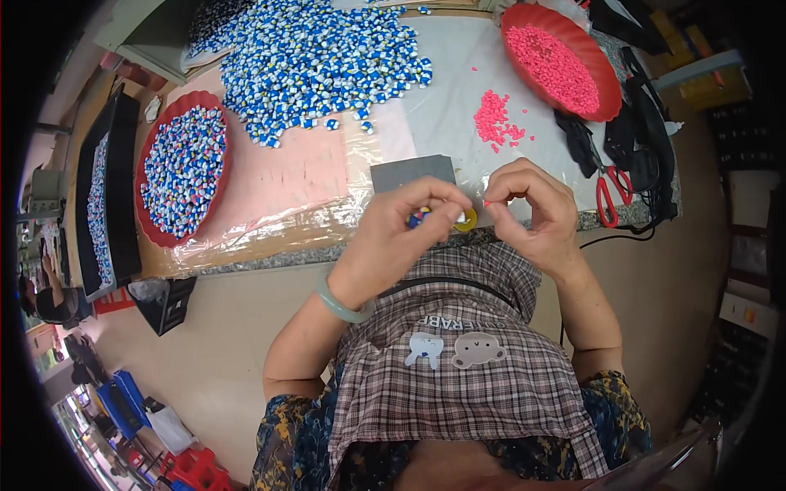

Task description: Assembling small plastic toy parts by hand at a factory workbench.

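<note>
Piece: pink piece (486, 203), tiny, held out at the tips of my right thumb and index finger, above the counter's (303, 255) near edge.
Right grip: my right hand (536, 209), thumb and index finger brought together on the pink piece, the other fingers curled in.
Left grip: my left hand (401, 233), fingers closed around a blue piece (419, 217) that shows between them; the fingertips face those of the right hand, the two hands just apart.
Yellow disc: a round yellow thing (469, 220), partly hidden by my left fingertips; whether they touch it I cannot tell.
Grey pad: a flat grey pad (409, 170), directly beyond my left hand, partly covered by it.
Loose pink heap: a small scatter of pink pieces (494, 119), beyond my right hand.
Far right bowl: a red fluted bowl (607, 102), filled with more pink pieces.
Large heap: blue-and-white pieces (319, 65), spread across the far side of the counter.
Left bowl: a second red bowl (168, 240), holding blue, white and pink pieces.
Left edge: a black tray (127, 196), containing similar small pieces.
Right end: scissors (608, 173) with red handles, near black cables.
Wearer: a plaid apron (458, 393), and a pale green bangle (334, 304) on my left wrist.
</note>
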Tool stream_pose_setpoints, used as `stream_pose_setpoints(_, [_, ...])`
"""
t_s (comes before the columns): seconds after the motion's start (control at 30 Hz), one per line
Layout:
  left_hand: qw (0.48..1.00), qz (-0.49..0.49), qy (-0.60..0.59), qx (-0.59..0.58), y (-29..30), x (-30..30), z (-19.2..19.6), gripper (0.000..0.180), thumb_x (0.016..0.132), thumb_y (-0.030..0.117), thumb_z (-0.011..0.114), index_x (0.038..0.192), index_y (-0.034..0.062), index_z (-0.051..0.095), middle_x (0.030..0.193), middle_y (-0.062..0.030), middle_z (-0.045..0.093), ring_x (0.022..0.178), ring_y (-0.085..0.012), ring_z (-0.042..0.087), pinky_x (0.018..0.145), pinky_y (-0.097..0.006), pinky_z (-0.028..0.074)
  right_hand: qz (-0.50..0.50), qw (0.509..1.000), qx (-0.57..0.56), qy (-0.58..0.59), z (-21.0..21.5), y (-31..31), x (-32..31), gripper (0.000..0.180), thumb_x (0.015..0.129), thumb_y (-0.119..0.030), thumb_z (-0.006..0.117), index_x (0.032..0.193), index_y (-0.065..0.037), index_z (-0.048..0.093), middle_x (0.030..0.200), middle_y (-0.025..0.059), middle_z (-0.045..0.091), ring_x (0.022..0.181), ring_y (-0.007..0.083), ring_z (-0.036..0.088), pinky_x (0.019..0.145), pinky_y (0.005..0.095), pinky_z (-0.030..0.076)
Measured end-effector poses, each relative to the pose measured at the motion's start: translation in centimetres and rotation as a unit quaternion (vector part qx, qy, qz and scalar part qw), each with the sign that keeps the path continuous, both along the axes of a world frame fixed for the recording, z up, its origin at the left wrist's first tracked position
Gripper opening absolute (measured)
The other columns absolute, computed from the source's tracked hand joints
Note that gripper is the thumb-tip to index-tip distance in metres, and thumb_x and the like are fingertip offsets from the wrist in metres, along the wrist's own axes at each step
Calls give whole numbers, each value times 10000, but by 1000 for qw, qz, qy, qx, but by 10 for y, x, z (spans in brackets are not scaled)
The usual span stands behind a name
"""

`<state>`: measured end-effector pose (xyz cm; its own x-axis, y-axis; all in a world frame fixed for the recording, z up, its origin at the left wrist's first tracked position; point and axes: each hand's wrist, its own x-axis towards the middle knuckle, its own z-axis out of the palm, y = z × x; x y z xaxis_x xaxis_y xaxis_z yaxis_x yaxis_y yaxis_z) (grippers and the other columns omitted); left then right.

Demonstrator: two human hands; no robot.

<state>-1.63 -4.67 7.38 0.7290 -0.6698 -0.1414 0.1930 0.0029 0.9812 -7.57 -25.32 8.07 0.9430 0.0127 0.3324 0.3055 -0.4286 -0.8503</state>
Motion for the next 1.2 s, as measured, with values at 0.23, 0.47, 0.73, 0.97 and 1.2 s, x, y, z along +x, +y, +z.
stream_pose_setpoints(0.23, [996,-28,-82,20,-7,-4,-3,75,957,94,629,964,20,625,863,30,604,759,-29,492,674,-188,412,15,990,-122,-76,3,4,-4,209,703,96,718,873,1,642,870,102,670,704,175,652,624,275,521])
stream_pose_setpoints(0.47, [997,-38,-63,-2,-6,-3,-11,58,941,84,642,957,31,626,848,45,575,740,-21,472,648,-185,394,47,999,-8,0,-1,5,-10,176,767,109,713,923,37,674,915,120,686,758,162,677,657,266,563])
stream_pose_setpoints(0.73, [996,-57,33,-57,-5,-3,-13,59,955,114,636,961,55,628,828,51,550,685,-11,466,596,-175,386,38,999,37,8,-6,8,-14,176,777,99,716,933,22,687,921,124,689,772,166,686,646,267,568])
stream_pose_setpoints(0.97, [989,-54,107,-92,-7,-8,-12,90,964,145,651,982,57,645,824,47,575,671,-11,484,562,-171,384,18,982,-112,-152,-7,9,-13,216,717,107,706,908,40,632,910,143,663,782,201,654,665,301,532])
stream_pose_setpoints(1.2, [979,-46,174,-94,2,-8,-11,204,989,145,628,1141,15,672,860,-18,666,663,-6,510,513,-158,328,21,997,71,-7,-5,-1,-15,175,740,116,665,890,39,619,915,140,638,816,183,614,696,278,522])
